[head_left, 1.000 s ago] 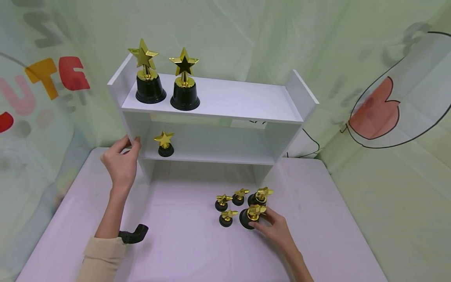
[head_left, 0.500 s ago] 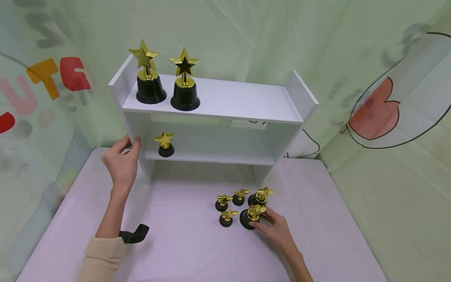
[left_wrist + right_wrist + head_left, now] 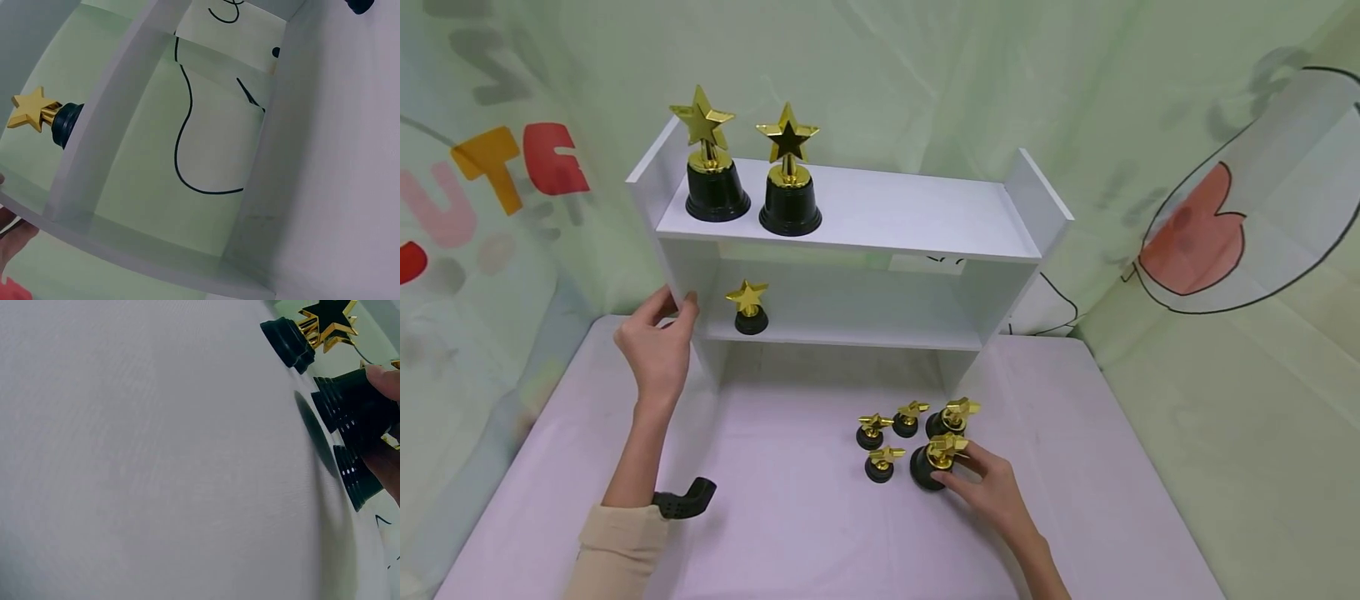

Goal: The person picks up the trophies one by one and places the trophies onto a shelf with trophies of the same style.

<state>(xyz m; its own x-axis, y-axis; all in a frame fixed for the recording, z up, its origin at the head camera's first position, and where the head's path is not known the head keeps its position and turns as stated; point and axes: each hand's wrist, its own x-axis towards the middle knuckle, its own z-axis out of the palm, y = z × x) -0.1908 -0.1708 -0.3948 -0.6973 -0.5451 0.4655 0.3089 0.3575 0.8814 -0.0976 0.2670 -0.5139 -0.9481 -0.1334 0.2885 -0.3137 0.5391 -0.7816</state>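
My right hand (image 3: 988, 483) pinches the black base of a large gold star trophy (image 3: 927, 468) between thumb and fingers. In the right wrist view, a shadow lies under the tilted base of that star trophy (image 3: 356, 403), which looks slightly off the table. Close by stand another large trophy (image 3: 946, 423) and three small star trophies (image 3: 880, 467). My left hand (image 3: 658, 342) grips the front edge of the left side panel of a white shelf (image 3: 880, 221). Two large trophies (image 3: 790, 204) stand on its top board, and one small trophy (image 3: 750, 312) on the middle board at left.
A table with a pale cloth (image 3: 790, 517) carries the shelf. Behind it hangs a light green curtain (image 3: 880, 83) with printed letters and drawings. The shelf's raised side panels (image 3: 1037, 204) flank the top board.
Both hands keep their hold, almost still. The head view has shifted slightly. The trophy in my right hand has barely moved relative to the others.
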